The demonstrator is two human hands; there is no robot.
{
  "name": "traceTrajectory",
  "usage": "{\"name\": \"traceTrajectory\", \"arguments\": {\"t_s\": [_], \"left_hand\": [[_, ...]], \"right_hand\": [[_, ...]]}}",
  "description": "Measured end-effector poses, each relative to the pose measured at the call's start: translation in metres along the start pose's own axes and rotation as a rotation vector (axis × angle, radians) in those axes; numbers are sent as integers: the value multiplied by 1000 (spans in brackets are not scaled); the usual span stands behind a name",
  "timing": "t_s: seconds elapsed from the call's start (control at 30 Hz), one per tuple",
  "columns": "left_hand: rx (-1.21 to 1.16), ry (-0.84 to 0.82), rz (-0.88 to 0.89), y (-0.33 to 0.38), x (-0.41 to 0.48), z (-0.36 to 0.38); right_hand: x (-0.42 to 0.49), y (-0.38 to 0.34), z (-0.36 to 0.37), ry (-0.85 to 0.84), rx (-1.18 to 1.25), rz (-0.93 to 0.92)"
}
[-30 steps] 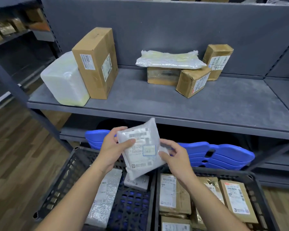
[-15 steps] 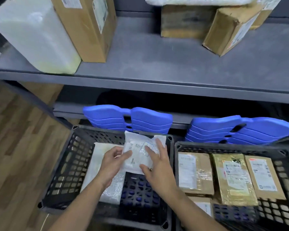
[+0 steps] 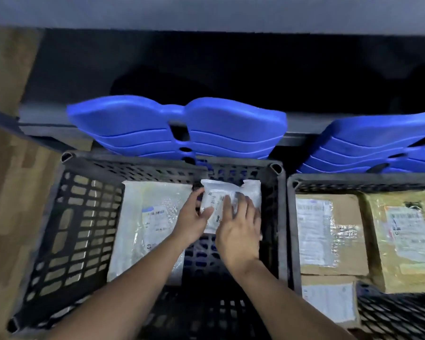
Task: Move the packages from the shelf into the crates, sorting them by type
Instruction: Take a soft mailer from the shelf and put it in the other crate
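A small white plastic mailer lies at the far right of the left black crate, over another white packet. My left hand pinches its left edge between thumb and fingers. My right hand lies flat on top of it, fingers spread. A larger white bubble mailer rests flat in the same crate to the left. The right black crate holds several brown cardboard parcels. The shelf's front edge is a grey band at the top; its packages are out of sight.
Two stacks of blue plastic lids lean on the lower shelf just behind the crates. Wooden floor runs along the left side. The space under the shelf is dark.
The mailer went from held up in front of the shelf down into the left crate. My view tilted down, so the shelf packages left the frame. My right hand flattened onto the mailer.
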State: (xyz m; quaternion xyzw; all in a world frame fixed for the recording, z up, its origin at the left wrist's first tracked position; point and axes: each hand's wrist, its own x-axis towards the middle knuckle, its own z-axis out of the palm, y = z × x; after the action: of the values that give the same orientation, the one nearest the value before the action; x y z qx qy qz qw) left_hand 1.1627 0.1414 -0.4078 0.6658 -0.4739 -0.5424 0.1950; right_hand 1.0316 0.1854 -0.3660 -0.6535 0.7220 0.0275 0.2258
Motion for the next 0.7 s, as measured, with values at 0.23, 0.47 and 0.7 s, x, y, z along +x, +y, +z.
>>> {"name": "traceTrajectory", "arguments": {"t_s": [0.23, 0.47, 0.7], "left_hand": [[311, 123, 215, -22, 5, 19], [1249, -323, 558, -24, 21, 17], [1299, -494, 343, 1, 25, 14]], "right_hand": [[19, 8, 15, -359, -107, 29], [41, 10, 24, -526, -173, 50], [45, 8, 12, -592, -226, 22]]}}
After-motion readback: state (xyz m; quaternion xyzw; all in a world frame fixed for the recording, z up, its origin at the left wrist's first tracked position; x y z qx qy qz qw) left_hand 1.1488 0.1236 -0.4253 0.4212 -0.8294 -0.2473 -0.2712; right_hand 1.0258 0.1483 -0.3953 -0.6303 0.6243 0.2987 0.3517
